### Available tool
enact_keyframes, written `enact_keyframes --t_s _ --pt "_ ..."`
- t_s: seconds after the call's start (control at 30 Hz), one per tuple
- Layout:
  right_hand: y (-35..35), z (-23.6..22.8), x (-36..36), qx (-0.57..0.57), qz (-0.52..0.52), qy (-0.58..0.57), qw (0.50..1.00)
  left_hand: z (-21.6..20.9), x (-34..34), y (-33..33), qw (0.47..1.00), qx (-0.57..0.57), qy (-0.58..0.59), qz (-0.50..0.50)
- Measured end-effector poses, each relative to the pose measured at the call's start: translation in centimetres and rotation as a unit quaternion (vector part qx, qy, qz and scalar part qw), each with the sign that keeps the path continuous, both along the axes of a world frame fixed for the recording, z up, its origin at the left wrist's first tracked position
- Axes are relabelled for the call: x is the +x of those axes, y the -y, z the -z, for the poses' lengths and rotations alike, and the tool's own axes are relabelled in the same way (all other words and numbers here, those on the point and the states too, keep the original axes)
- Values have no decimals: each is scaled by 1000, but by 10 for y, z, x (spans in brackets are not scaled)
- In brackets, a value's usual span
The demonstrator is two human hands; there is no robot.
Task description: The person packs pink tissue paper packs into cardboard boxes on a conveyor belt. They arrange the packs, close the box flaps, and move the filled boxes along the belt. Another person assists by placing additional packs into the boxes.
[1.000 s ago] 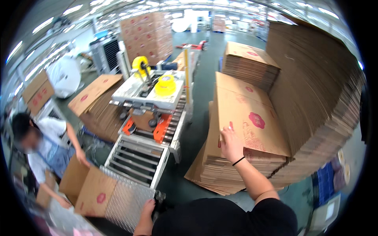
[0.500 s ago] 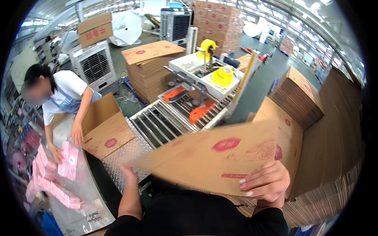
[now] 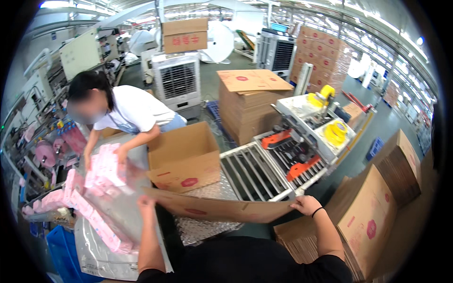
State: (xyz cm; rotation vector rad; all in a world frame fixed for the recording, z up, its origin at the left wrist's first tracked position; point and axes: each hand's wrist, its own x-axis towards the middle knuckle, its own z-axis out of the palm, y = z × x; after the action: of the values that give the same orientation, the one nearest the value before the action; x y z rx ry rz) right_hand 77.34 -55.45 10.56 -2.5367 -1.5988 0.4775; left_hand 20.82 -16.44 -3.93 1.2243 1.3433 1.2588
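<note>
A flat, folded cardboard carton [image 3: 231, 211] with red print spans the space in front of my body, bowed slightly. My right hand [image 3: 306, 205] pinches its right end. At its left end, my left hand [image 3: 146, 203] is closed on the edge, somewhat blurred. Just beyond stands an opened carton [image 3: 186, 167] with its flaps up, on the metal work surface. Beneath the folded carton lies a diamond-patterned metal plate [image 3: 203, 229].
On the left, a co-worker [image 3: 137, 111] handles pink packs [image 3: 106, 170] on the table [image 3: 94, 250]. A roller conveyor [image 3: 255, 172] leads to a taping machine with yellow tape rolls [image 3: 335, 133]. Flat cartons are stacked at right [image 3: 373, 221] and behind [image 3: 250, 108].
My view has swung left. The folded carton has come lower and level before me, and my left hand, earlier open and apart from it, now holds its left end. The co-worker has gathered pink packs.
</note>
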Motion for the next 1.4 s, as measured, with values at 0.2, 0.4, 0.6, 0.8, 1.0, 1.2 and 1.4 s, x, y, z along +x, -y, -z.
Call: enact_keyframes --t_s 0.2,0.4,0.6,0.8,1.0,1.2,1.4 --pt "-43 -13 -19 -48 -34 -80 995 -28 85 14 994 -62 73 59" --pt "-44 -21 -23 -90 -146 -50 984 -38 85 -89 998 34 55 -1" --pt "-75 -25 -5 -11 -41 -56 998 -32 78 -88 995 21 87 36" --pt "-123 -14 22 30 60 -14 998 -41 50 -39 990 -27 138 31" --pt "-171 -22 111 -4 58 43 997 -114 84 38 983 -21 172 61" --pt "-254 -33 137 84 9 -5 996 -136 88 85 991 -44 -112 62" --pt "-309 53 79 366 -230 -97 897 -164 196 81 671 42 -528 519"
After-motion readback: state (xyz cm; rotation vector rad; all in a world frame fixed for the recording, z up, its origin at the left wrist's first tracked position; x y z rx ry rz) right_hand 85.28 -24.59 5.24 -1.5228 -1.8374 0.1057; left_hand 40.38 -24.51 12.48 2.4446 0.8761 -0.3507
